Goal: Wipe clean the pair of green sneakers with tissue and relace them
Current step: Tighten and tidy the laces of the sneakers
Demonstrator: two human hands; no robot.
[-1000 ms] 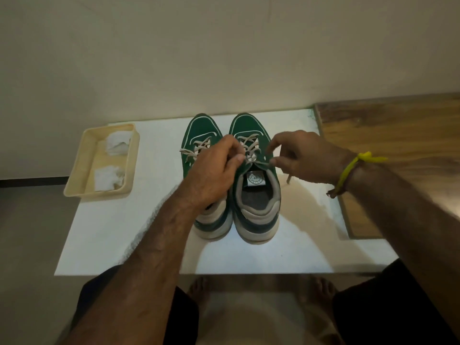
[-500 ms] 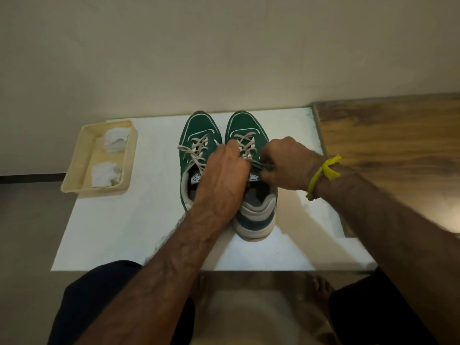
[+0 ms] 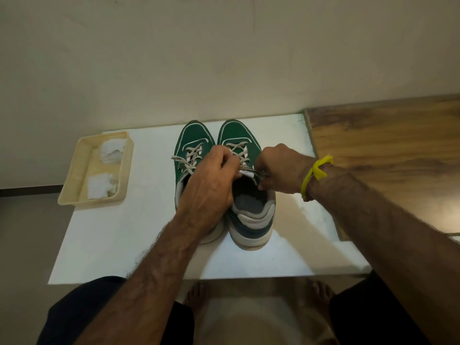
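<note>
Beside the tissue tray (image 3: 74, 168), on white board: green sneakers (image 3: 194, 145) | left hand (image 3: 206, 188), right hand (image 3: 278, 170) pinch right sneaker's lace (image 3: 239, 151) ends | lace limp, light, likely slippery; hold near tips, shoe stiff enough to brace.

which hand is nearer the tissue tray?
Left. The left hand sits over the left sneaker, on the side toward the tray. The right hand is at the right sneaker's far side, farther away.
</note>
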